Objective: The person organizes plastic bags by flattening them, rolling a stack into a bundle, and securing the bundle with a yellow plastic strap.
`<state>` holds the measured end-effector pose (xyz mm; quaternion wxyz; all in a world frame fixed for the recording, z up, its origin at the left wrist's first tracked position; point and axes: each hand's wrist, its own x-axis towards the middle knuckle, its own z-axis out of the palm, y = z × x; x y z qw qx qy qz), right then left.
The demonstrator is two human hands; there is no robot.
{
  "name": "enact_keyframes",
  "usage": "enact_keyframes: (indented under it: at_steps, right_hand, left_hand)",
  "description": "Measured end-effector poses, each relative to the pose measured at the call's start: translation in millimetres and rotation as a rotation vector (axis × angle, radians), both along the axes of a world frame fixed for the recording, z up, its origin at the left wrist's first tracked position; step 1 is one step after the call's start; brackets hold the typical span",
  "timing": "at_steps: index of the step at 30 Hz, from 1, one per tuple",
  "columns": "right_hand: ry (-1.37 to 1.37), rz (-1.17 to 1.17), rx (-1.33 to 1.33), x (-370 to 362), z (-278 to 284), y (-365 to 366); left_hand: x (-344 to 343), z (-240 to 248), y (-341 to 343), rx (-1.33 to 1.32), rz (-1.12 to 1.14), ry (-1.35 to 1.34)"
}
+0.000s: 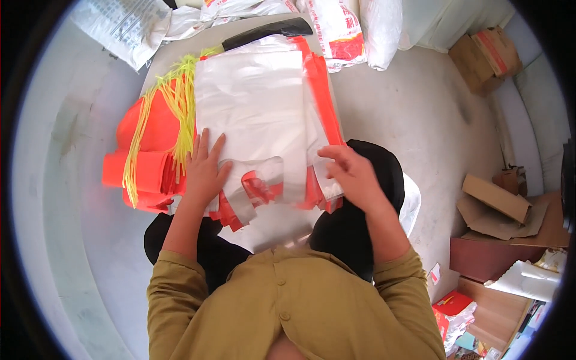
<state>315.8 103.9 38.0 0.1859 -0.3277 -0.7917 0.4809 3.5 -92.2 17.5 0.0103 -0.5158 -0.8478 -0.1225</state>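
A stack of white and red plastic carrier bags [252, 102] lies in front of me, its cut-out handle ends toward my lap. The top bag is white, and red layers show along the right and near edges. My left hand [206, 168] rests on the stack's left edge with its fingers spread. Over the right edge is my right hand [355, 179], its fingers partly bent, thumb and forefinger apart; I see nothing held between them. Folded red pieces [135, 171] with bunches of thin yellow cords [180, 108] lie just left of the stack.
A long black object [270, 31] lies behind the stack on the pale work surface [168, 60]. White packed sacks [336, 30] stand beyond it. Cardboard boxes [486, 60] sit far right, and an opened carton [504, 207] is nearer on the right. My knees [378, 159] flank the surface.
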Motion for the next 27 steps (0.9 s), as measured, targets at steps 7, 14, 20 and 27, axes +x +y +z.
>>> enact_keyframes:
  at_steps: [7, 14, 20, 27]
  right_hand:
    - [0.061, -0.055, -0.215, -44.1, -8.8, -19.5]
    - [0.158, -0.114, -0.437, -42.1, -11.5, -15.7]
    - [0.149, -0.078, -0.531, -39.7, -10.6, -14.5]
    - [0.110, 0.100, -0.613, -35.1, 10.7, -23.8]
  left_hand:
    - [26.5, 24.2, 5.5, 0.055, -0.144, 0.018]
    - [65.4, 12.0, 42.5, 0.062, -0.384, -0.116]
    - [71.2, 7.5, 51.6, 0.068, -0.334, -0.140]
    - [71.6, 8.7, 57.1, 0.119, -0.328, -0.163]
